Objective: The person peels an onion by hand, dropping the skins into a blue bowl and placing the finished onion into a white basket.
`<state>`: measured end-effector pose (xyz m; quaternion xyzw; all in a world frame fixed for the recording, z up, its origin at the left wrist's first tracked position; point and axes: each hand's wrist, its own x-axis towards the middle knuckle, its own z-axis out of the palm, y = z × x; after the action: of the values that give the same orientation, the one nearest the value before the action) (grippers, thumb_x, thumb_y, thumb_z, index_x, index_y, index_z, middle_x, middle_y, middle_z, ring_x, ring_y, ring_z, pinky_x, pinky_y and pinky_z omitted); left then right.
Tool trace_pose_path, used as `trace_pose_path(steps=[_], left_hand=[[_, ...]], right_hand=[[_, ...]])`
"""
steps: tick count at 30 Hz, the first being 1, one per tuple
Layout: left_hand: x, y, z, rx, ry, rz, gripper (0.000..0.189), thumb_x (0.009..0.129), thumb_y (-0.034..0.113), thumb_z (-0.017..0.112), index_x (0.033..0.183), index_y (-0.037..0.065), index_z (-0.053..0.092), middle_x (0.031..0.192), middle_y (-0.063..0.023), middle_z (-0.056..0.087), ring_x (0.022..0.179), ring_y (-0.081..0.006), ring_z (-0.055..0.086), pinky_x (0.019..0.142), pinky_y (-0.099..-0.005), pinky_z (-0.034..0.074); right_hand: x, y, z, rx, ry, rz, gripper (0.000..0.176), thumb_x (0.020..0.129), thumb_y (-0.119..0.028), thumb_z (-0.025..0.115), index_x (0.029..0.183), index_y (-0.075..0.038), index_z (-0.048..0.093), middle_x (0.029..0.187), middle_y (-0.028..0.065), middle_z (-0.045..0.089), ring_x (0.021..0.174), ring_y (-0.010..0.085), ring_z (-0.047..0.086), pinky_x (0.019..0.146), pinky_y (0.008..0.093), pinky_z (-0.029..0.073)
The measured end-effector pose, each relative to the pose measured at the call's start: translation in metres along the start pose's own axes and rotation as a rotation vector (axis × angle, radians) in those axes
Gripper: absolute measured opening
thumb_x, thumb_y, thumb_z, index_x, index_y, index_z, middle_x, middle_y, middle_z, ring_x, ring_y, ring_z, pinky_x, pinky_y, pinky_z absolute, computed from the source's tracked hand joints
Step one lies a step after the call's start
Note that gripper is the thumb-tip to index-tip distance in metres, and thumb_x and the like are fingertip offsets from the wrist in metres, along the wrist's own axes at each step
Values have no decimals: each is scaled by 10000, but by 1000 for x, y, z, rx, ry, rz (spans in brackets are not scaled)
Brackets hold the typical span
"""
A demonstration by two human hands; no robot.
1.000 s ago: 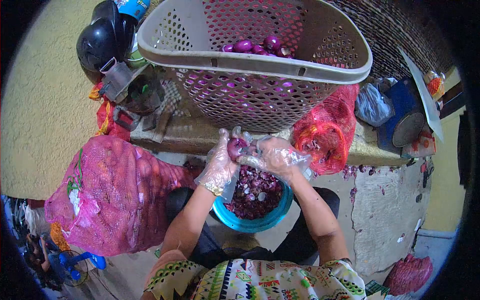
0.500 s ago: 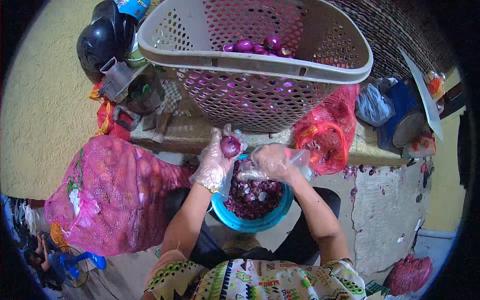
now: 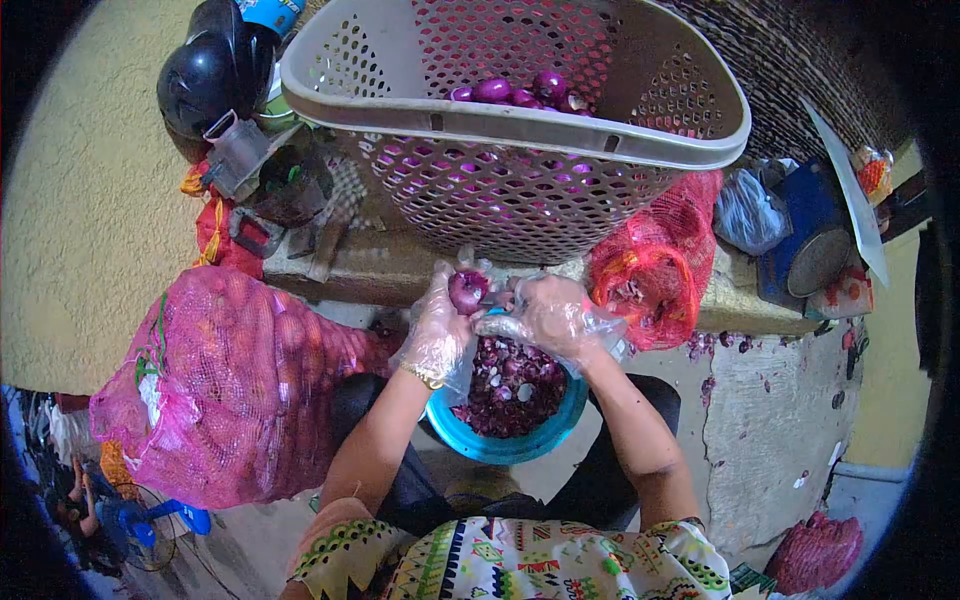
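Observation:
A red onion (image 3: 468, 291) sits in my left hand (image 3: 440, 325), whose fingers are wrapped round it inside a clear plastic glove. My right hand (image 3: 555, 315), gloved the same way, is closed on a small knife (image 3: 496, 299); most of the knife is hidden by the fingers. Its short grey blade points left at the onion's side. Below both hands stands a blue basin (image 3: 508, 452) between my knees. Dark purple onion skins (image 3: 505, 395) and some pale cut bits fill it.
A tall perforated basket (image 3: 520, 125) of peeled red onions stands on a ledge ahead. A full pink mesh sack (image 3: 240, 390) leans at left; a red mesh bag (image 3: 650, 290) is at right. Skins litter the floor. A person (image 3: 85, 500) is at far lower left.
My right hand has risen and turned, bringing the knife up from over the basin to the onion. My left hand has shifted slightly right with the onion.

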<state>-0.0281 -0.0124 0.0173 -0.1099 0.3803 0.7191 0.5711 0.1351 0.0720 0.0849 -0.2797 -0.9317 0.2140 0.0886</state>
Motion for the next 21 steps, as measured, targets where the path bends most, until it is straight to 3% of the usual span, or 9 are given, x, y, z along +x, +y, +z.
trace_pose_path(steps=[2, 4, 5, 7, 14, 16, 21], left_hand=[[0, 0, -1, 28, -31, -22, 371, 999, 408, 520, 1147, 76, 593, 1077, -131, 659, 974, -310, 653, 782, -478, 589], [1, 0, -7, -70, -286, -131, 349, 986, 379, 546, 1170, 86, 597, 1087, -127, 656, 976, -317, 658, 763, -472, 591], [2, -2, -9, -70, -286, -132, 349, 986, 379, 546, 1170, 86, 597, 1087, -127, 656, 976, -317, 658, 763, -472, 591], [-7, -1, 0, -202, -359, -173, 345, 978, 366, 568, 1189, 95, 602, 1090, -132, 651, 966, -322, 657, 768, -468, 591], [-3, -9, -1, -192, -372, -71, 383, 972, 367, 587, 1228, 82, 583, 1113, -144, 639, 974, -326, 640, 866, -486, 561], [-2, -7, 0, -36, -233, 18, 426, 975, 400, 580, 1237, 64, 568, 1118, -147, 634, 992, -326, 632, 891, -500, 547], [-14, -4, 13, -129, -260, -40, 451, 975, 421, 577, 1245, 60, 560, 1120, -149, 632, 1003, -308, 633, 866, -474, 568]], right_hand=[[2, 0, 2, 10, 2, 42, 588, 727, -704, 688, 855, -132, 738, 718, 140, 690, 680, 342, 689, 627, 464, 531], [3, 3, 7, 49, 71, 22, 582, 717, -692, 708, 855, -127, 740, 732, 142, 696, 686, 343, 692, 637, 459, 533], [3, 3, 8, 49, 71, 22, 582, 717, -692, 708, 855, -127, 740, 732, 142, 696, 686, 343, 692, 637, 459, 533], [3, 1, 8, 97, 165, -23, 593, 702, -728, 679, 817, -153, 769, 645, 139, 661, 608, 334, 669, 573, 453, 518], [3, -1, 3, 43, 190, -32, 599, 705, -728, 680, 776, -138, 756, 637, 147, 658, 587, 339, 662, 564, 444, 518], [4, -2, 0, 30, 180, 8, 616, 705, -729, 683, 736, -116, 732, 630, 151, 656, 587, 340, 665, 566, 449, 522], [3, -1, 3, 31, 198, -4, 619, 704, -721, 693, 711, -102, 710, 624, 154, 653, 595, 339, 672, 570, 449, 527]])
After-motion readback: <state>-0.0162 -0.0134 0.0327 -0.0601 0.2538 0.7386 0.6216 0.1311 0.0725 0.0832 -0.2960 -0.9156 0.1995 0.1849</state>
